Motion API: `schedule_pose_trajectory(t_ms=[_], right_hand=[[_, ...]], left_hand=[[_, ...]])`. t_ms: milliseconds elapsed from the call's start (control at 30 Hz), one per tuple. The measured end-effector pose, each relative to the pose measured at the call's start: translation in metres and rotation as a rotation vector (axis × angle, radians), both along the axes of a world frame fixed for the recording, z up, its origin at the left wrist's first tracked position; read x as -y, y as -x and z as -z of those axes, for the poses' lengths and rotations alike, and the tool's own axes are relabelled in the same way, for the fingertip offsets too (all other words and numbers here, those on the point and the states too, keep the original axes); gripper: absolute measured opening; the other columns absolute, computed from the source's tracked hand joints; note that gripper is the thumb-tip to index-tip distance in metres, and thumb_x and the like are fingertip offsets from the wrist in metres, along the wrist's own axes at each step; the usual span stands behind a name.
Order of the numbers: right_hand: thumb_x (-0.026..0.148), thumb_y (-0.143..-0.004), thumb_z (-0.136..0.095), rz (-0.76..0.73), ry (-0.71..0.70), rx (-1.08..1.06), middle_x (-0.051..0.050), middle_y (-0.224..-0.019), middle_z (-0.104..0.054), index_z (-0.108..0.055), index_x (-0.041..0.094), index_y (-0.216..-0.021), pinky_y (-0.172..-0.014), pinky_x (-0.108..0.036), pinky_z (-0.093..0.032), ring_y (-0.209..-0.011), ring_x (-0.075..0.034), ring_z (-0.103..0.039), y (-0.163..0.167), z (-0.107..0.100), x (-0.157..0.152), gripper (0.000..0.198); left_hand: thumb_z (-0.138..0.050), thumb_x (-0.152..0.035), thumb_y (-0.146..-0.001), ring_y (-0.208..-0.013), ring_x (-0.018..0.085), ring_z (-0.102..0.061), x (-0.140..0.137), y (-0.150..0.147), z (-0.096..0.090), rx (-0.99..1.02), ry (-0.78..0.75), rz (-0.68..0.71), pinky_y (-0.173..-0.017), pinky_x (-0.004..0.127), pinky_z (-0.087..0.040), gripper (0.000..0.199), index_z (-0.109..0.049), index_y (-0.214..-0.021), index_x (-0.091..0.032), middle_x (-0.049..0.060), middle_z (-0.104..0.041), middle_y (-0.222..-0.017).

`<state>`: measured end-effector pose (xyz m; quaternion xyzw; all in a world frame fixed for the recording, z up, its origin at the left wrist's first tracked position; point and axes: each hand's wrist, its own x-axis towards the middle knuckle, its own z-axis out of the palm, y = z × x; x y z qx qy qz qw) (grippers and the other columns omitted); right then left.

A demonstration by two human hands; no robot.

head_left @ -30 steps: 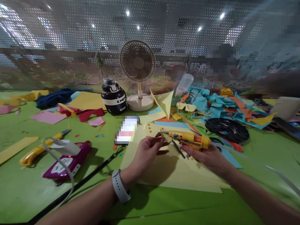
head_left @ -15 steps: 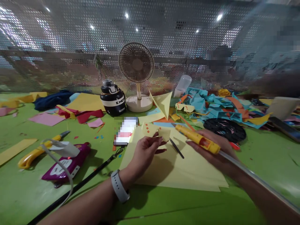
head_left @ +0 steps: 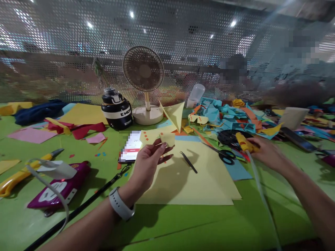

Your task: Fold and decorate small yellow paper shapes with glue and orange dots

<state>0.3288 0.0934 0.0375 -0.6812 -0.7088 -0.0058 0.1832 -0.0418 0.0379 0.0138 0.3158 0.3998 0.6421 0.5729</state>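
Note:
My left hand [head_left: 150, 160] pinches a small pale yellow folded paper piece [head_left: 167, 138] with orange squares on it, held above yellow paper sheets [head_left: 167, 188]. My right hand [head_left: 267, 150] is wrapped around a yellow glue gun [head_left: 244, 143] at the right, close to a black round mat [head_left: 225, 136]. A long pale cord or stick [head_left: 258, 184] trails from the gun towards me. Dark tweezers [head_left: 188, 162] lie on the yellow sheets. Black-handled scissors [head_left: 226, 156] rest at the sheets' right side, partly over blue paper [head_left: 238, 170].
A phone [head_left: 129, 148] lies left of the sheets. Behind stand a fan [head_left: 143, 69], a black bottle [head_left: 116, 111] and a heap of blue paper pieces [head_left: 217, 111]. At left are a yellow-handled cutter [head_left: 15, 177], a purple pouch [head_left: 62, 188] and a black strap [head_left: 89, 200].
My right hand has carried the glue gun away from the sheets to the right, uncovering the scissors and blue paper. My left hand still holds the paper piece. The view has shifted right.

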Motion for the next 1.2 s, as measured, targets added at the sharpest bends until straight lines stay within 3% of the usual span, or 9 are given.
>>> schedule_pose_trajectory(t_ms=[133, 267, 367, 500, 633, 733, 867, 1067, 1200], right_hand=[[0.024, -0.061, -0.065, -0.102, 0.059, 0.0, -0.019, -0.097, -0.069, -0.068, 0.016, -0.089, -0.072, -0.043, -0.046, -0.09, -0.04, -0.063, -0.01, 0.0, -0.002, 0.03], [0.021, -0.064, -0.063, -0.139, 0.05, 0.103, -0.018, -0.09, -0.07, -0.069, 0.017, -0.081, -0.069, -0.041, -0.045, -0.085, -0.038, -0.063, 0.001, -0.016, 0.002, 0.018], [0.03, -0.076, -0.056, -0.158, -0.022, 0.122, -0.013, -0.089, -0.07, -0.067, 0.019, -0.082, -0.069, -0.038, -0.043, -0.083, -0.031, -0.062, 0.044, -0.024, 0.011, 0.017], [0.051, -0.084, -0.05, -0.376, 0.272, -0.016, -0.007, -0.086, -0.068, -0.064, 0.02, -0.086, -0.061, -0.029, -0.041, -0.073, -0.021, -0.06, 0.125, -0.01, 0.023, 0.034], [0.046, -0.081, -0.058, -0.52, 0.292, 0.017, -0.008, -0.086, -0.065, -0.059, 0.018, -0.085, -0.06, -0.028, -0.037, -0.074, -0.02, -0.057, 0.168, 0.015, 0.023, 0.028], [0.033, -0.084, -0.054, -0.519, 0.312, -0.01, -0.007, -0.084, -0.064, -0.058, 0.018, -0.082, -0.062, -0.028, -0.037, -0.074, -0.019, -0.057, 0.171, 0.023, 0.017, 0.016], [0.033, -0.083, -0.054, -0.468, 0.349, -0.079, -0.007, -0.082, -0.064, -0.057, 0.018, -0.081, -0.061, -0.029, -0.039, -0.071, -0.019, -0.057, 0.169, 0.019, 0.01, 0.015], [0.031, -0.085, -0.049, -0.47, 0.436, -0.423, -0.002, -0.07, -0.063, -0.045, 0.02, -0.087, -0.059, -0.027, -0.045, -0.062, -0.015, -0.059, 0.171, 0.011, 0.006, 0.012], [0.025, -0.082, -0.053, -0.601, 0.478, -0.335, -0.001, -0.073, -0.063, -0.051, 0.019, -0.093, -0.06, -0.026, -0.044, -0.065, -0.015, -0.059, 0.173, -0.004, 0.004, 0.013]], left_hand=[[-0.078, -0.025, -0.068, -0.093, 0.024, -0.068, -0.002, 0.003, -0.001, 0.007, -0.009, -0.013, -0.076, 0.036, -0.057, 0.026, -0.063, -0.087, -0.015, 0.004, -0.07, -0.088], [-0.078, -0.024, -0.068, -0.092, 0.024, -0.069, -0.003, 0.006, -0.004, 0.036, -0.026, -0.035, -0.077, 0.036, -0.057, 0.024, -0.063, -0.085, -0.015, 0.002, -0.07, -0.085], [-0.078, -0.024, -0.068, -0.092, 0.023, -0.069, -0.005, 0.008, -0.006, 0.029, -0.054, -0.064, -0.08, 0.038, -0.055, 0.024, -0.063, -0.085, -0.016, 0.001, -0.069, -0.085], [-0.078, -0.022, -0.067, -0.089, 0.02, -0.069, -0.008, 0.011, -0.005, 0.03, -0.063, -0.107, -0.086, 0.039, -0.052, 0.023, -0.063, -0.083, -0.018, -0.001, -0.069, -0.083], [-0.077, -0.018, -0.067, -0.082, 0.017, -0.07, -0.013, 0.012, 0.002, 0.055, -0.007, -0.146, -0.093, 0.037, -0.049, 0.021, -0.063, -0.082, -0.016, 0.0, -0.07, -0.079], [-0.075, -0.015, -0.068, -0.082, 0.016, -0.07, -0.016, 0.014, 0.006, 0.089, 0.005, -0.132, -0.096, 0.035, -0.047, 0.018, -0.063, -0.081, -0.014, 0.001, -0.07, -0.078], [-0.073, -0.013, -0.069, -0.081, 0.016, -0.071, -0.019, 0.016, 0.004, 0.114, -0.007, -0.146, -0.097, 0.034, -0.046, 0.017, -0.062, -0.082, -0.014, 0.0, -0.07, -0.077], [-0.075, -0.014, -0.068, -0.08, 0.016, -0.07, -0.021, 0.021, 0.002, 0.118, -0.036, -0.143, -0.096, 0.035, -0.047, 0.017, -0.062, -0.079, -0.014, 0.0, -0.069, -0.078], [-0.076, -0.014, -0.066, -0.078, 0.016, -0.07, -0.024, 0.025, 0.001, 0.13, -0.045, -0.177, -0.093, 0.035, -0.048, 0.017, -0.062, -0.076, -0.015, 0.0, -0.069, -0.078]])
